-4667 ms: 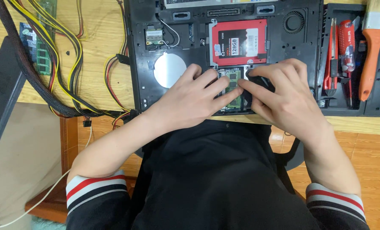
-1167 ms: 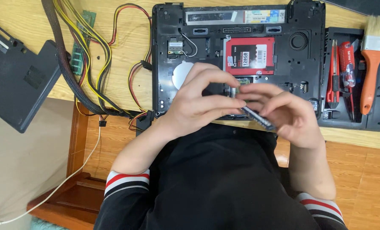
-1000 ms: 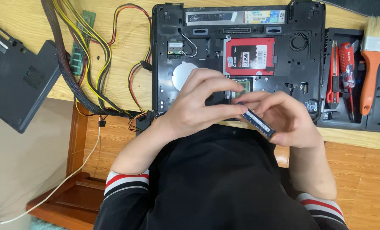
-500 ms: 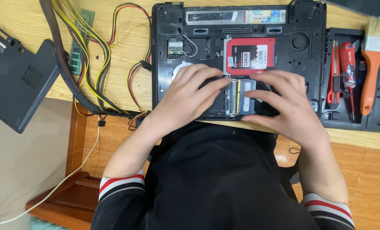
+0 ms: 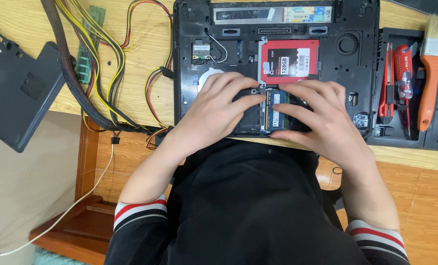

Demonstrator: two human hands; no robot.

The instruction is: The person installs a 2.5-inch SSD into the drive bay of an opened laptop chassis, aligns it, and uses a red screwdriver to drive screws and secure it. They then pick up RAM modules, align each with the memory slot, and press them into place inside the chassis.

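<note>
An open black laptop base [image 5: 189,64] lies upside down on the wooden desk, with a red drive [image 5: 290,61] in its bay. Just below that drive, a blue-green memory module [image 5: 276,110] lies flat in its slot. My right hand [image 5: 319,115] covers the module's right side, fingertips pressed on it and thumb at its lower edge. My left hand [image 5: 219,105] rests spread on the laptop beside the slot, and its index fingertip touches the module's left edge. It partly hides a silver disc [image 5: 206,78].
A bundle of yellow, red and black cables [image 5: 101,64] and a green memory stick [image 5: 84,64] lie left of the laptop. A black cover panel [image 5: 18,93] overhangs the desk's left edge. On the right, a black tool tray [image 5: 400,132] holds red tools [image 5: 403,73]; beside them is an orange-handled brush [image 5: 432,64].
A second ago my right hand held the module tilted in the air over the desk's front edge. The module now lies flat in the slot with both hands pressed down around it.
</note>
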